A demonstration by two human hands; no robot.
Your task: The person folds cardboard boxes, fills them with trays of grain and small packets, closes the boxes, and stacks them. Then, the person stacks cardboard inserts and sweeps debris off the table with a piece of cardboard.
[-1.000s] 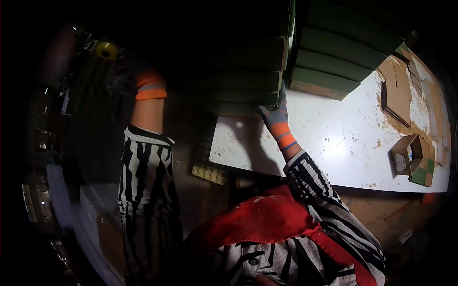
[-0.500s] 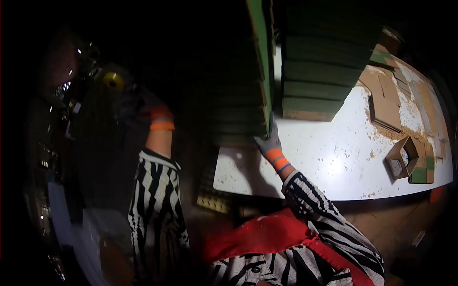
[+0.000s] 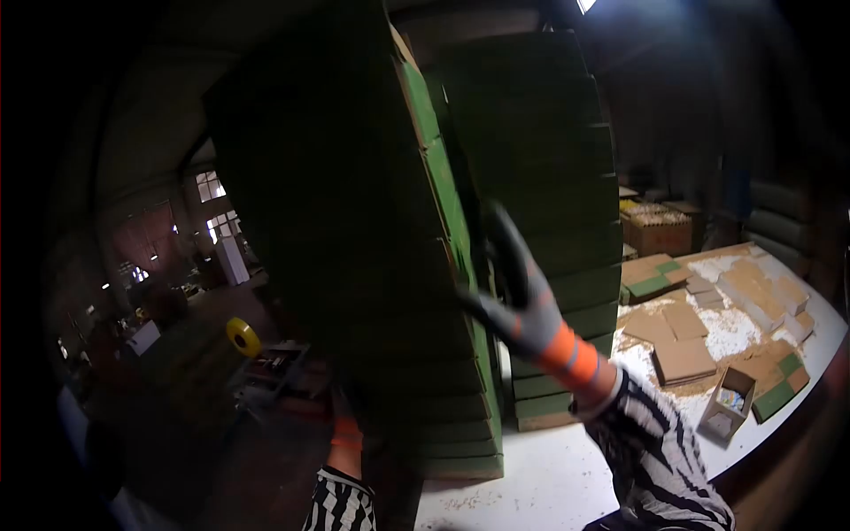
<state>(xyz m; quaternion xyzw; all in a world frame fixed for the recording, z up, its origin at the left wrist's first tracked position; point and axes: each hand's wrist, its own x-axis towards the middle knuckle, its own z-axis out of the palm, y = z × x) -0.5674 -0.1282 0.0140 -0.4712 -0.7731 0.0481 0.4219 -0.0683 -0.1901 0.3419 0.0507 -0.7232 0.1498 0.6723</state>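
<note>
A tall stack of green cardboard boxes (image 3: 354, 292) rises in front of me, its left part in deep shadow. My right hand (image 3: 524, 305), in a grey glove with an orange cuff, is raised at the stack's right side. Its fingers are stretched out and the thumb is spread toward the stack's edge; whether it touches cannot be told. Low at the stack's left side is my left hand (image 3: 345, 411), also with an orange cuff. Shadow hides its fingers. A second green stack (image 3: 553, 239) stands just behind, across a narrow gap.
Both stacks stand on a white table (image 3: 558, 478). On its right lie flat cardboard pieces (image 3: 686, 358), scraps and a small open box (image 3: 729, 403). A yellow tape roll (image 3: 243, 336) is at left on a dim machine. A filled carton (image 3: 657, 232) stands farther back.
The view has tilted upward, showing more of the stacks. My right hand has moved higher along the stack, its fingers stretched out. My left hand now appears lower and closer to the stack.
</note>
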